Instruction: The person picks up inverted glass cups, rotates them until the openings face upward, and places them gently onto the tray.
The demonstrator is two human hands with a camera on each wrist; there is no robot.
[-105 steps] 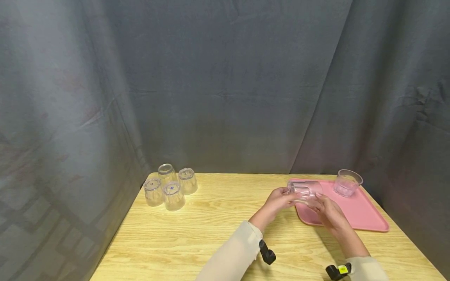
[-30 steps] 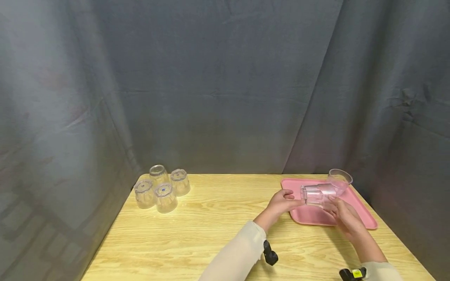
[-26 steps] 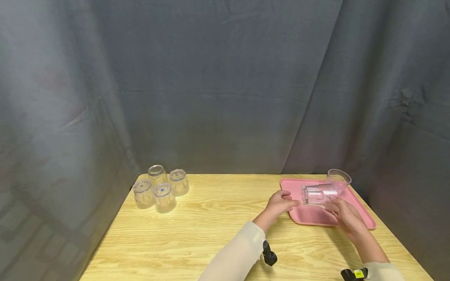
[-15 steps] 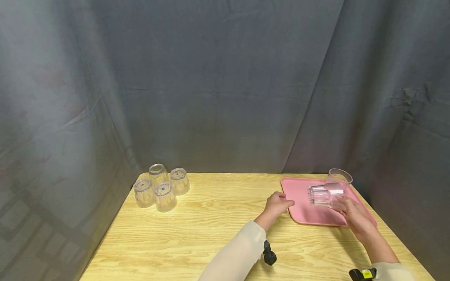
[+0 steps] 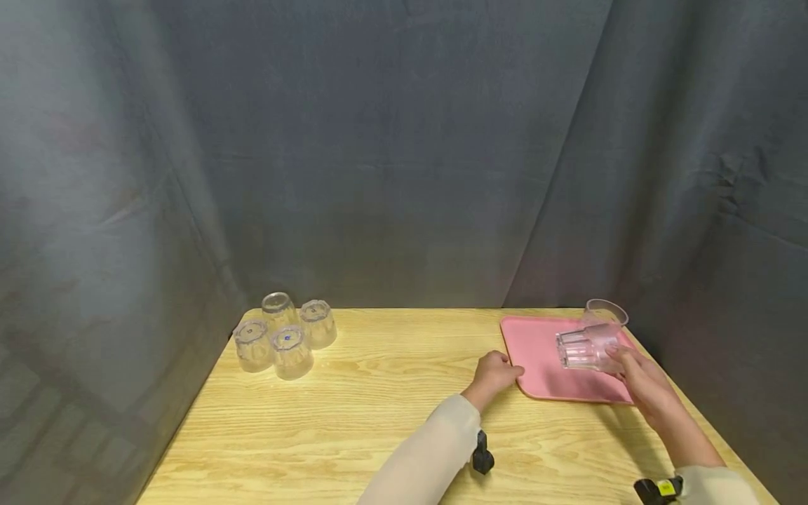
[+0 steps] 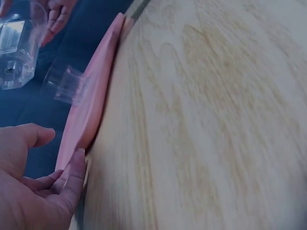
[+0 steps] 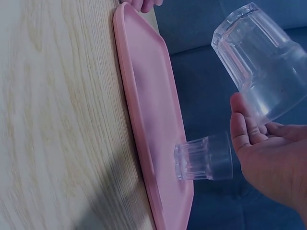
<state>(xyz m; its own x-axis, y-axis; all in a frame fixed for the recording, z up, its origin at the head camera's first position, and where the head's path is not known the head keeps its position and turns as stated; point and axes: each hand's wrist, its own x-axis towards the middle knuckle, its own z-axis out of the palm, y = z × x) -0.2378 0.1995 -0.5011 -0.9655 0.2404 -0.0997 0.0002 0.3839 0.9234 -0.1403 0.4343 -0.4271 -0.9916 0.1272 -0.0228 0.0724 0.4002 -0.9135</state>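
Note:
In the head view my right hand (image 5: 650, 393) holds a clear plastic tumbler (image 5: 579, 349) near its rim. The tumbler is tipped on its side in the air above the pink tray (image 5: 530, 344), its base pointing left. Thumb and fingers hold it by the rim end in the right wrist view. A second clear tumbler (image 7: 204, 158) stands upright on the tray, partly behind the held one in the head view. My left hand (image 5: 495, 375) is at the tray's left edge, its fingertips (image 6: 78, 158) against or very close to the rim, thumb apart.
Several clear tumblers (image 5: 292, 354) stand upside down in a cluster at the far left of the wooden table (image 5: 379, 414). Grey curtains (image 5: 391, 154) hang behind and along both sides.
My left hand has let go of the tumbler and moved left to the tray's edge. My right hand has carried the tumbler a little to the right.

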